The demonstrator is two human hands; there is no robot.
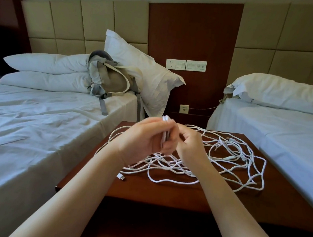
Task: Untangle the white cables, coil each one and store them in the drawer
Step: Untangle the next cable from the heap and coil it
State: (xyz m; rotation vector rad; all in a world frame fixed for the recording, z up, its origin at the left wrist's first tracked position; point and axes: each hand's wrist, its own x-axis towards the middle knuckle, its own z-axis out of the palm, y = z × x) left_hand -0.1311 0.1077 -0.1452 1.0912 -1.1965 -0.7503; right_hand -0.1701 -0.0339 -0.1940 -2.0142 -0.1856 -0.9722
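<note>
A tangle of white cables [222, 163] lies spread over the dark wooden nightstand [163, 193]. My left hand [142, 140] is raised above the pile and holds a small bundle of folded white cable [166, 119], whose looped ends stick out above the fingers. My right hand [190, 140] is curled close against the left one and pinches the same bundle from the right side. A loose white connector [120, 176] lies on the wood near the front left of the pile. No drawer is visible.
The nightstand sits between two beds with white sheets, the left bed [26, 134] and the right bed [284, 134]. A grey and beige backpack [111, 79] leans on pillows at the left. Wall sockets [185, 64] are behind.
</note>
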